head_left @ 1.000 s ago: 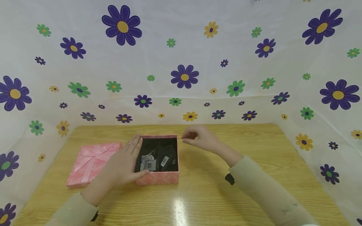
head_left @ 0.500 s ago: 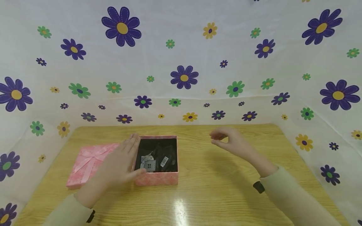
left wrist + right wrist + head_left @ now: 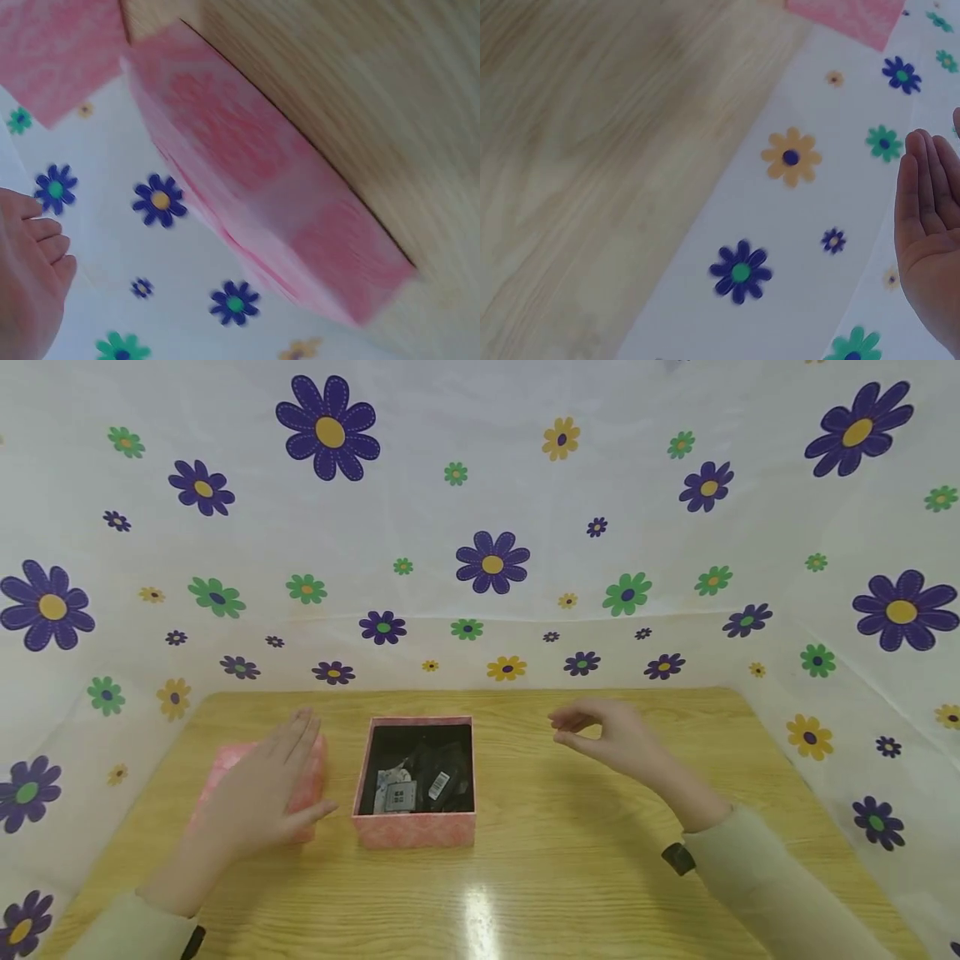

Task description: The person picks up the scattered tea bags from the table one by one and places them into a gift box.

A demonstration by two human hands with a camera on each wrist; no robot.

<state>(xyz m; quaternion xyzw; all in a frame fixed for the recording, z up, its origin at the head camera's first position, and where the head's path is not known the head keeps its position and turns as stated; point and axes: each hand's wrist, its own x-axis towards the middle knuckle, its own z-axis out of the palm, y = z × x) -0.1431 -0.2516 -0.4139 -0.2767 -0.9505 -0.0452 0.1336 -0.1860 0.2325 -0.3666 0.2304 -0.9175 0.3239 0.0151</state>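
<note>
Since the earlier frames, the left hand (image 3: 258, 793) has left the rim of the open pink box (image 3: 415, 831) and now lies over the pink lid (image 3: 311, 777) to the box's left, fingers straight, gripping nothing. Whether the palm touches the lid cannot be told. Across the same interval the right hand (image 3: 611, 739) has withdrawn from above the box to the right and hovers over the tabletop (image 3: 570, 860), thumb and forefinger nearly together, holding nothing visible. Dark packaged items (image 3: 420, 777) remain inside the box at centre. Judged from this, the packing appears complete and the lid is the item in hand.
</note>
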